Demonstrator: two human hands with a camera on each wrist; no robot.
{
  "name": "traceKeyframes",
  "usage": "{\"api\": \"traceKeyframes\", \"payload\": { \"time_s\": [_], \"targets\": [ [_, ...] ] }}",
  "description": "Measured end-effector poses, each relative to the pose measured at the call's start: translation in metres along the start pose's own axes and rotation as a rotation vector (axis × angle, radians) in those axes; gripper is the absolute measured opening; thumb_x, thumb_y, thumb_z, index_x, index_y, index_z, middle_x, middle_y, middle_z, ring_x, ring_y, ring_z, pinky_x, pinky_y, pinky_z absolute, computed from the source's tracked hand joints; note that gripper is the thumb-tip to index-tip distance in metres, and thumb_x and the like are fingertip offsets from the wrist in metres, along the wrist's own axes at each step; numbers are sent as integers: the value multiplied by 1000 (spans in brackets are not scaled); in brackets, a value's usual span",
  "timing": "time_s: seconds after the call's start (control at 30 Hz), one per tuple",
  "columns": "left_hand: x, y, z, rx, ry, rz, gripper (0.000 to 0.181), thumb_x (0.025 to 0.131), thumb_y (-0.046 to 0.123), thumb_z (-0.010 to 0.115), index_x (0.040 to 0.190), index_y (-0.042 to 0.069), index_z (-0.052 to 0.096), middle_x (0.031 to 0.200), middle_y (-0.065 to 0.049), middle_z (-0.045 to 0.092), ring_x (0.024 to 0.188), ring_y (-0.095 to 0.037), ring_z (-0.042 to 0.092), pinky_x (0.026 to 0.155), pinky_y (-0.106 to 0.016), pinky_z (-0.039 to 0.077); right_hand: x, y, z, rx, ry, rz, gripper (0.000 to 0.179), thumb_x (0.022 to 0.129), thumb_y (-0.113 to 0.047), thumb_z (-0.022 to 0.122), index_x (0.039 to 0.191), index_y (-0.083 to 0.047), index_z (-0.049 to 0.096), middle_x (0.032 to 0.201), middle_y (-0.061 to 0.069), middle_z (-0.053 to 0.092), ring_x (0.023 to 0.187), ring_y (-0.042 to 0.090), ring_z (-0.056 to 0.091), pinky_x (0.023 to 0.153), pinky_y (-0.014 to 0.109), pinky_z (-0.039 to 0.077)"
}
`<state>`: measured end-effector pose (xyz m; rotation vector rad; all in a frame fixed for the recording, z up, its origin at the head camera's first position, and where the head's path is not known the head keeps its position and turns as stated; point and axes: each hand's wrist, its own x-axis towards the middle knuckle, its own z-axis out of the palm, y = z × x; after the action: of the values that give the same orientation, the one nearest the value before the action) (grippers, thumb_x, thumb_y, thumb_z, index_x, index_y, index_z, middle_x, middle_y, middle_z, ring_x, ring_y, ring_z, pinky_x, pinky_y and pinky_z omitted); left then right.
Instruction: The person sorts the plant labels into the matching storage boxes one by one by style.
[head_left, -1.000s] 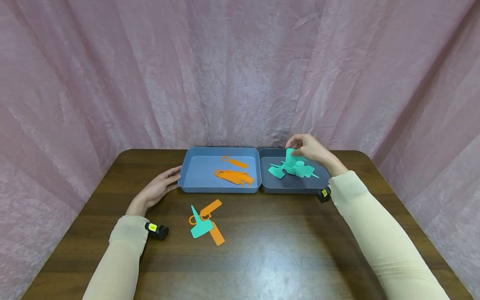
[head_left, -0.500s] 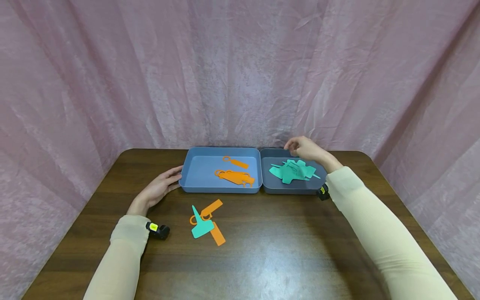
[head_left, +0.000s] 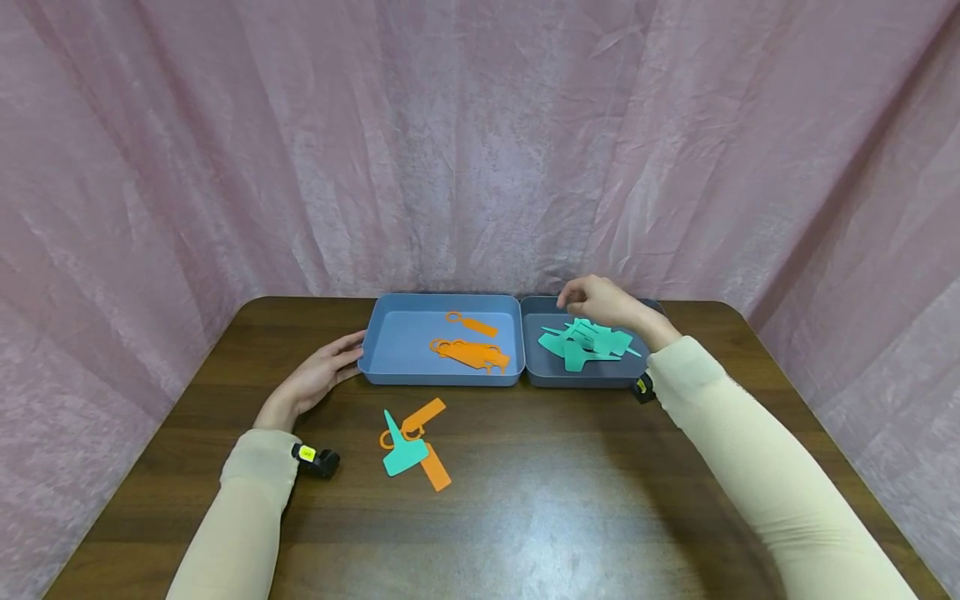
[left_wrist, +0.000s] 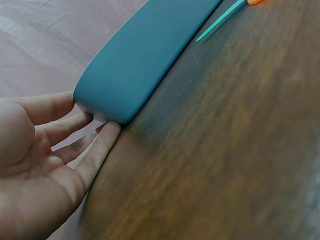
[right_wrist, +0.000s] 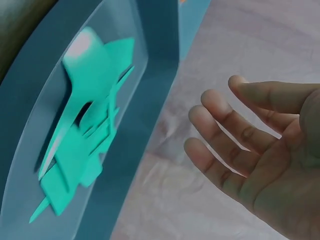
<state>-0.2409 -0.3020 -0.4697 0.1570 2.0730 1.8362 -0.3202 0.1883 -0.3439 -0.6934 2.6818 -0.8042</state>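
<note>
My left hand [head_left: 318, 375] touches the left end of the light blue tray [head_left: 397, 379] with its fingertips, the fingers fairly straight against the outer wall [left_wrist: 135, 55]. Above the back of the dark grey-blue tray [head_left: 547, 377] is my right hand [head_left: 600, 302], holding nothing, its fingers loosely bent. Below it a heap of flat green plant labels [head_left: 585, 342] lies in that tray, each with a broad head and a pointed stem. Orange tags with ring ends [head_left: 472, 354] lie in the light blue tray.
On the wooden table [head_left: 525, 500], in front of the light blue tray, a green plant label [head_left: 405, 456] lies across orange tags [head_left: 435, 468]. The two trays stand side by side near the back edge, before a pink curtain [head_left: 465, 150].
My right hand has let go of a green plant label, which dropped from upright onto the heap in the dark tray. The hand then shifted slightly left. My left hand stays put.
</note>
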Motion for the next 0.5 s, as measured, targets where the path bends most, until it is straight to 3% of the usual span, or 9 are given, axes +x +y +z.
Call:
{"api": "traceKeyframes", "payload": {
  "time_s": [0.5],
  "targets": [
    [3,0,-1,-4,2,-3,61,115,26,42,168,10,17,170,-18,23,153,-37,29,118,-32,41,-12,-47,26,50,-96,-133,17,104,-3,57,114,-5,71,96,9,71,90,24,67,79,38,55]
  ]
}}
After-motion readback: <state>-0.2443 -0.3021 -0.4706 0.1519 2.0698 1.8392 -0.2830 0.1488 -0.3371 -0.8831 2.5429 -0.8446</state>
